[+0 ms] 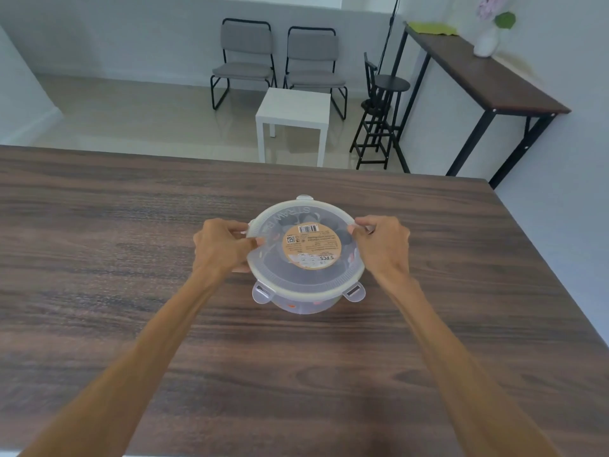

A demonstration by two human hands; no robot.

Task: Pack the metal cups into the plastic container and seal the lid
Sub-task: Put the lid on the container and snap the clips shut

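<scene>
- A round plastic container (304, 305) is seen on the dark wooden table (99, 242), between the two hands.
- The translucent lid (273, 222) is laid on top of the container, with a round tan label (311, 246) at its middle.
- The lid's left edge is pinched by the left hand (221, 246), thumb on top and fingers curled beneath the rim.
- The lid's right edge is gripped by the right hand (384, 247), fingertips closed on a side tab.
- Two clip tabs (262, 292) on the side nearer than the grip are left flared outward, unlatched.
- Dark shapes are seen dimly through the lid; whether they are the metal cups cannot be told.
</scene>
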